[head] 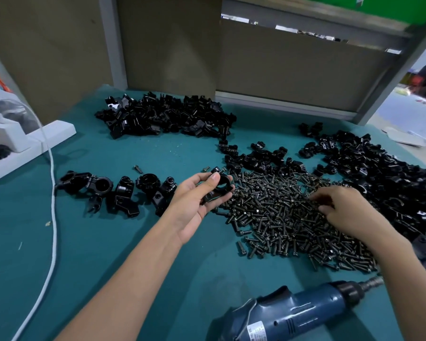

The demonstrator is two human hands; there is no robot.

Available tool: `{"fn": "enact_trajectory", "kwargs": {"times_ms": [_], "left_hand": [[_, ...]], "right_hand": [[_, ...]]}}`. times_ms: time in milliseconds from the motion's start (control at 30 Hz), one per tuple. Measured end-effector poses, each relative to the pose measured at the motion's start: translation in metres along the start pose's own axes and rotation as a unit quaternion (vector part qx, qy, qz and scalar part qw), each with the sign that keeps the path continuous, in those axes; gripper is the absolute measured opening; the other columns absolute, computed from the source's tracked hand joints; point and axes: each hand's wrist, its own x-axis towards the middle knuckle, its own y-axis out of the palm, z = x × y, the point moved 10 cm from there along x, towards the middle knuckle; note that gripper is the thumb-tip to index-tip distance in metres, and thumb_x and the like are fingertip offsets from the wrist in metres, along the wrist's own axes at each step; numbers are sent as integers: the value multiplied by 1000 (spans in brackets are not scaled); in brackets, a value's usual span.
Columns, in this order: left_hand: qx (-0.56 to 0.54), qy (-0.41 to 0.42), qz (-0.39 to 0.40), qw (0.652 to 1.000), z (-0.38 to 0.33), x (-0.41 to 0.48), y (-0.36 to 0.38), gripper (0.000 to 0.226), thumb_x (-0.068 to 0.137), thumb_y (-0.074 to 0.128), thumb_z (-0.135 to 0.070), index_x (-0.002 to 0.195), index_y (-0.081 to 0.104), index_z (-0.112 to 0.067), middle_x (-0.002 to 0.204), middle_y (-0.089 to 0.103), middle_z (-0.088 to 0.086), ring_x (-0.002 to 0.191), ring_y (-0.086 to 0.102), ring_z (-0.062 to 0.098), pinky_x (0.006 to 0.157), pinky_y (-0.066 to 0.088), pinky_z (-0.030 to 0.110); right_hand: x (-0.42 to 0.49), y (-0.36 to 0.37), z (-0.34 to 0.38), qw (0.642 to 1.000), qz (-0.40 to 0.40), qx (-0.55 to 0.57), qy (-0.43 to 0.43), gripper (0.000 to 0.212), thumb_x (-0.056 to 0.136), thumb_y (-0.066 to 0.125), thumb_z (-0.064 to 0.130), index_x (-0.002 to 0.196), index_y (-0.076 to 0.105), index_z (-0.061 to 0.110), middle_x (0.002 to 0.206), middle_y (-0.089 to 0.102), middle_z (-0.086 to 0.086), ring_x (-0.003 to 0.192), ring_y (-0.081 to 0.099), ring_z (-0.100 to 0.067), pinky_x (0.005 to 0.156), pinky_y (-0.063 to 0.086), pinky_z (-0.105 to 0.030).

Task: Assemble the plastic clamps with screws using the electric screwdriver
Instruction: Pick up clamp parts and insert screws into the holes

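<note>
The left hand (194, 195) holds a black plastic clamp (223, 184) in its grip at the far left edge of the screw pile (280, 217). The right hand (342, 207) reaches into the pile, and I cannot tell if its grip has a screw, so it should pick just one. The electric screwdriver (303, 313) lies near on the counter (108, 242), and clamp parts (384, 173) crowd the right.

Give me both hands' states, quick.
Left hand: grips a black plastic clamp, palm up.
Right hand: fingers curled down into the screw pile; whether it has pinched a screw cannot be told.
</note>
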Motion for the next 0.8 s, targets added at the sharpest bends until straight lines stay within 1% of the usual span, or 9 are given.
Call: {"fn": "enact_trajectory", "kwargs": {"times_ms": [133,233,300,400,433,500,600,700,800], "left_hand": [[-1,-2,0,1000,1,0,-1,37,76,68,-16,106,60,5,112,70,24,109,67,37,73,60,30],[2,-3,-2,1000,1,0,-1,37,76,68,-17,105,60,5,112,71,23,109,67,37,73,60,30],[6,-2,-1,1000,2,0,-1,38,75,68,-17,105,60,5,111,71,23,107,68,36,74,61,31],[11,-2,1,1000,2,0,-1,37,75,68,-17,104,61,4,111,71,22,108,68,36,75,61,31],[13,-3,1,1000,2,0,-1,36,75,68,-18,104,61,4,111,71,22,109,67,36,75,61,31],[17,-3,0,1000,3,0,0,37,76,68,-18,105,60,4,111,71,22,110,67,37,75,60,31],[22,-5,-2,1000,4,-1,0,39,76,68,-18,106,60,4,112,71,22,110,66,37,76,60,31],[13,-2,-7,1000,2,-1,-2,39,75,68,-18,106,60,4,114,70,23,112,66,37,76,61,31],[0,-4,-11,1000,0,0,-2,40,75,68,-18,107,60,5,114,70,24,111,66,37,74,61,31]], "right_hand": [[-4,-4,1,999,-32,15,-25,24,90,67,15,112,69,23,113,67,-4,96,62,-22,87,54,-38],[-6,-8,4,997,-57,36,-39,24,88,69,16,111,68,23,103,69,0,93,64,-19,86,56,-39],[-7,-10,6,995,-80,35,-48,20,87,71,15,105,67,24,94,69,3,85,64,-16,79,58,-40],[-5,-11,10,994,-91,-13,-52,13,88,71,21,99,71,27,85,69,4,63,60,-12,59,58,-35],[-2,-12,12,995,-87,-25,-50,12,88,71,25,100,72,27,84,69,3,59,58,-12,55,56,-33],[3,-14,17,994,-80,-50,-52,12,88,71,32,98,75,27,85,72,3,57,59,-13,54,55,-30],[9,-17,26,991,-83,-94,-47,8,90,68,25,93,76,25,85,72,2,71,66,-22,59,54,-31],[13,-10,28,988,-59,-138,-41,10,93,60,19,92,70,20,89,68,-3,78,65,-27,62,50,-32],[12,-1,20,995,4,-90,-43,7,92,64,18,97,69,18,94,70,-3,82,65,-22,77,57,-38]]}}
